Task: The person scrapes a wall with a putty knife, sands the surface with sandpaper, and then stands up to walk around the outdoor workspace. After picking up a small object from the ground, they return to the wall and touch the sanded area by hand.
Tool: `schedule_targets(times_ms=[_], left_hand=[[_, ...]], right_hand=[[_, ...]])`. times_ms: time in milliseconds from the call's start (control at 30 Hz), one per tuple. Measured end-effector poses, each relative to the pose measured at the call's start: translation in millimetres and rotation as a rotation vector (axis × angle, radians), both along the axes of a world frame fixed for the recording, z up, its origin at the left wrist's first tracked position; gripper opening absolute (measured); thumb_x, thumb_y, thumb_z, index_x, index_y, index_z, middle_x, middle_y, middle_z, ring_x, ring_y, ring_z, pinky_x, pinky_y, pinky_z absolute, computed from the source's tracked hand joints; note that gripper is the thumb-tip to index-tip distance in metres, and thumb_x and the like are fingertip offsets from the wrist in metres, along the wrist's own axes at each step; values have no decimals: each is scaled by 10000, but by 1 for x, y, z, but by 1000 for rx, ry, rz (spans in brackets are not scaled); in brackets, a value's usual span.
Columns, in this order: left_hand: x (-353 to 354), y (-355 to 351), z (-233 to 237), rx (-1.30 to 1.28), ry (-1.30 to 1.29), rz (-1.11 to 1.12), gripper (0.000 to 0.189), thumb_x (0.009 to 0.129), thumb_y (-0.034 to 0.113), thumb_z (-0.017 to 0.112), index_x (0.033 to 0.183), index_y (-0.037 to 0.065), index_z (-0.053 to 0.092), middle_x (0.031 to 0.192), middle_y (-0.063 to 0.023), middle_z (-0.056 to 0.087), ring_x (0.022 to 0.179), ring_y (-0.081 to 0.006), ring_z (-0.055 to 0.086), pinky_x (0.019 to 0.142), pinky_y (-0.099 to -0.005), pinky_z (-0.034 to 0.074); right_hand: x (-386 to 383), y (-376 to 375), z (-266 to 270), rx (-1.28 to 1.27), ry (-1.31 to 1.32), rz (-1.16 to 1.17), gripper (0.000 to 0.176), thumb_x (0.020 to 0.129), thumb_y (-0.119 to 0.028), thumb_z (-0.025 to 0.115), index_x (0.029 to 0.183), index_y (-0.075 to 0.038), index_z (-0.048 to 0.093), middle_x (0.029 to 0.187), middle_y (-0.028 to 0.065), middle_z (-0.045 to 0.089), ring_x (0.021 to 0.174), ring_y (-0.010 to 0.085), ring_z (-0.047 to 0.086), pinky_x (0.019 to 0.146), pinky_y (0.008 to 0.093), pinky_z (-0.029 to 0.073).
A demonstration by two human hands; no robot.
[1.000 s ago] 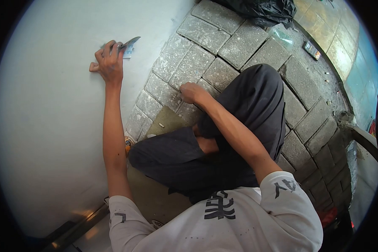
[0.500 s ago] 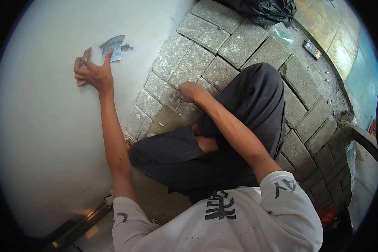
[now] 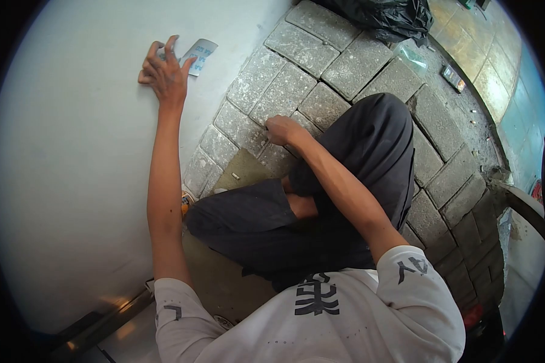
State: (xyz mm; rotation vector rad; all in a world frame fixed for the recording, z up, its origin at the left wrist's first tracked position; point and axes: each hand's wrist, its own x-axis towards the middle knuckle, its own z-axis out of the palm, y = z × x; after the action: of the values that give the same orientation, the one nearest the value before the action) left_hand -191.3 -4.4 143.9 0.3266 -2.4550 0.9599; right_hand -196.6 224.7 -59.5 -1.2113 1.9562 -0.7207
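My left hand (image 3: 166,75) presses a piece of sandpaper (image 3: 203,53), grey with blue print on its back, against a smooth pale panel (image 3: 79,121). The thumb lies on the sheet and the other fingers are bent and spread; part of the sheet is hidden under them. A dark patch shows between the fingers. Over the paving by my raised knee, my right hand (image 3: 283,130) is closed with its fingers curled under. Whether anything is inside it cannot be seen.
Grey paving blocks (image 3: 303,51) run alongside the panel. A black plastic bag (image 3: 390,18), a clear plastic piece (image 3: 410,55) and a small pack (image 3: 453,78) lie at the top right. My bent legs (image 3: 357,157) take up the middle. A curved dark bar (image 3: 530,209) stands at the right.
My left hand has slid right and upward across the panel with the sandpaper, which is now more tilted. The dark smudge beside the sheet is now mostly covered. My right hand has barely moved.
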Motion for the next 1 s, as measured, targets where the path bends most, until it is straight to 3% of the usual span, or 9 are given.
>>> schedule_targets(times_ms=[300, 533, 833, 900, 1000], left_hand=[[12, -6, 18, 20, 108, 15, 790, 676, 622, 841, 1328, 343, 493, 1291, -67, 314, 1118, -290, 306, 869, -469, 249], [22, -7, 69, -47, 277, 54, 926, 574, 748, 834, 1299, 286, 490, 1269, -109, 309, 1098, -288, 298, 848, -440, 229], [19, -8, 57, -14, 219, 21, 918, 606, 699, 849, 1330, 292, 457, 1259, -92, 320, 1097, -292, 295, 849, -456, 223], [20, -11, 63, 1, 333, -18, 923, 603, 700, 851, 1323, 281, 453, 1245, -104, 332, 1103, -291, 297, 845, -455, 225], [22, -10, 58, -27, 263, 44, 974, 576, 733, 845, 1323, 261, 436, 1231, -131, 341, 1110, -305, 298, 839, -449, 226]], right_hand=[[1, -1, -2, -7, -12, -14, 235, 813, -115, 590, 946, 10, 737, 1012, 250, 710, 967, 405, 695, 816, 480, 568], [2, -2, -5, -11, -12, -4, 233, 822, -110, 584, 952, 9, 736, 1032, 241, 711, 974, 404, 696, 820, 476, 569], [0, -1, -5, -11, -3, 2, 233, 826, -126, 594, 951, 13, 734, 1025, 244, 711, 973, 405, 695, 824, 478, 567], [1, -1, -4, -6, -1, 0, 238, 826, -143, 604, 950, 15, 732, 1029, 247, 709, 971, 407, 694, 827, 480, 565], [0, -1, -1, 0, -17, 1, 241, 823, -144, 604, 950, 17, 732, 1026, 249, 709, 973, 406, 694, 829, 479, 565]])
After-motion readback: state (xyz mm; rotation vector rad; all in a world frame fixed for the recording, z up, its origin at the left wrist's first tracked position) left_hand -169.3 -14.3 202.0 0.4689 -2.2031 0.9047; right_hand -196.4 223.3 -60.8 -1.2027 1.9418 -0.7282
